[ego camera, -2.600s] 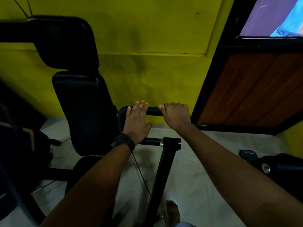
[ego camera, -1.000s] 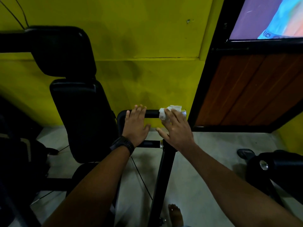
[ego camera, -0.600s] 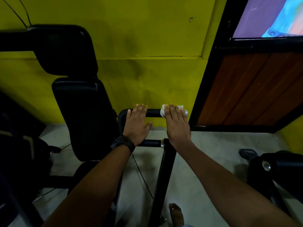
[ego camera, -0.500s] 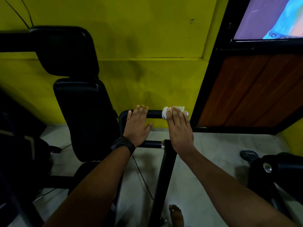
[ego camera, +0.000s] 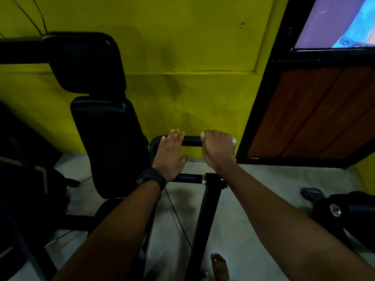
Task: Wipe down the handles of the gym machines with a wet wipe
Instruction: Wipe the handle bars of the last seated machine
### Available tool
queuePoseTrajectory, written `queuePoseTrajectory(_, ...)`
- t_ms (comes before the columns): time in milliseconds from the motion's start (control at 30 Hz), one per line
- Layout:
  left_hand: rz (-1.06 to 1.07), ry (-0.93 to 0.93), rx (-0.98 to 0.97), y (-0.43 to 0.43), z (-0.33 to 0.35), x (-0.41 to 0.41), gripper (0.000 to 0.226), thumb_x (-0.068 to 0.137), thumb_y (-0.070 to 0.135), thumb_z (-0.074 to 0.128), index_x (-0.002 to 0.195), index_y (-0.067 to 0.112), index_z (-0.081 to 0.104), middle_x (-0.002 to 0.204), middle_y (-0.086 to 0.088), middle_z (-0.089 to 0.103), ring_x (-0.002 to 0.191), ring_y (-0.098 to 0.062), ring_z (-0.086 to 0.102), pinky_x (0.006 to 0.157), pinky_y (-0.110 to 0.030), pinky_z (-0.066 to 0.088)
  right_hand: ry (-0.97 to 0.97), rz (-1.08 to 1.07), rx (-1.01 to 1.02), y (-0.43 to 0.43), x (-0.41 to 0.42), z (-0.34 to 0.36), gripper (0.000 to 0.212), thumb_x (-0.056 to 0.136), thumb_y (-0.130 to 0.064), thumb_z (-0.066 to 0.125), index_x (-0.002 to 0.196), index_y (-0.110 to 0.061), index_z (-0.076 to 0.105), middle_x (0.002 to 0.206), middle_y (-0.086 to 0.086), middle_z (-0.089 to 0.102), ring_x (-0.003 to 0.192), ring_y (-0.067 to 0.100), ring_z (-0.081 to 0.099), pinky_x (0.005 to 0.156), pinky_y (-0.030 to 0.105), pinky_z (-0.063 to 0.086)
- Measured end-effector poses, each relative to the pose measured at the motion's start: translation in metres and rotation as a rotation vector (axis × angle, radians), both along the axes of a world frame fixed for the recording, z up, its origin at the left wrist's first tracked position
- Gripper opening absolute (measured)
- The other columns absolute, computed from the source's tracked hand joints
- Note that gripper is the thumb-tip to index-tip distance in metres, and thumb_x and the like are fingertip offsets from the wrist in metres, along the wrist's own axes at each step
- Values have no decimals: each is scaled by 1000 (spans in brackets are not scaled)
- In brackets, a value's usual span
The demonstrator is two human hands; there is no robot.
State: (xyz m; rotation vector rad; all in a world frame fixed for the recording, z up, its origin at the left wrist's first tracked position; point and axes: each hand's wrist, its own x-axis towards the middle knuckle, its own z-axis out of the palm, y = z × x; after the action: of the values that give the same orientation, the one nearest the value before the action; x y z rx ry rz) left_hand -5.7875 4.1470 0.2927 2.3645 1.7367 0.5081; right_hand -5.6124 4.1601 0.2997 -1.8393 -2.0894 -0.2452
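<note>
The fingers (ego camera: 215, 136) of the right hand (ego camera: 218, 150) are curled over the black handle (ego camera: 192, 143) by its chrome end (ego camera: 234, 142), any wet wipe beneath being hidden, while the left hand (ego camera: 169, 157) is laid flat alongside, fingers straight and together.

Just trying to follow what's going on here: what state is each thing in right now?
Handle: horizontal, black grip bare in the middle.
Left hand: open, fingers straight, resting on the handle.
Right hand: curled round the handle's right end.
Watch: strapped on the left wrist.
Screen: lit.
Back pad: upright, nobody on it.
</note>
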Motion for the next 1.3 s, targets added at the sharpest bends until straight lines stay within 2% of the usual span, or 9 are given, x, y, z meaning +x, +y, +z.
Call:
queuePoseTrajectory(100,-16,4,16,-2,-1,-1,71,100,29,54,158,11,18,167,-8,13,155,-22,0,124,-39,-4,30,10,-73,9,1,0,32,104,-26,39,90,-11,63,82,12,67,77,35,63,72,40,43)
queuePoseTrajectory(233,0,5,17,-2,-2,0,72,99,29,55,159,12,18,167,-7,13,155,-22,0,123,-39,-5,33,78,6,-6,8,-21,19,101,-19,48,109,-10,63,100,10,66,91,32,59,87,43,40)
queuePoseTrajectory(367,6,-10,-3,-2,-2,0,70,100,27,53,159,12,17,167,-6,11,155,-21,-1,123,-38,-6,7,65,-70,7,3,6,26,104,-24,42,92,-12,63,82,10,66,76,33,63,70,38,38)
queuePoseTrajectory(500,13,-13,-2,-4,-1,0,70,101,27,53,159,13,17,167,-6,12,155,-21,0,123,-38,-6,13,-44,-66,0,-12,4,30,104,-22,40,91,-9,64,84,13,67,78,34,63,74,39,41)
queuePoseTrajectory(633,41,14,6,-8,0,-4,71,100,27,53,159,15,15,167,-3,10,155,-19,-1,123,-41,-6,21,127,174,-15,-7,-40,39,100,-9,40,135,1,51,129,19,56,121,39,51,111,49,35)
queuePoseTrajectory(767,35,43,10,-7,-1,-8,73,100,29,53,160,17,13,168,-2,9,155,-18,-2,123,-42,-5,-68,103,144,-22,8,-37,68,88,-3,46,154,-12,32,152,15,40,138,42,36,118,52,25)
queuePoseTrajectory(1033,37,41,5,-5,-2,-7,70,101,29,52,159,17,16,168,-3,10,155,-18,-1,123,-42,-5,89,109,251,-28,5,-43,57,88,-1,40,144,0,48,144,21,52,134,39,49,111,50,41)
queuePoseTrajectory(1167,38,30,23,-5,-4,-8,70,100,29,54,159,17,19,167,-3,13,155,-19,1,123,-43,-3,34,188,246,-35,16,-49,60,86,-3,40,146,2,44,149,20,46,141,35,41,115,50,35)
queuePoseTrajectory(1300,46,15,16,-5,-3,-6,69,100,29,54,159,17,20,167,-3,14,155,-19,1,123,-44,-4,0,25,145,-16,8,-28,42,96,-23,48,133,-7,56,125,15,62,115,35,57,105,48,37)
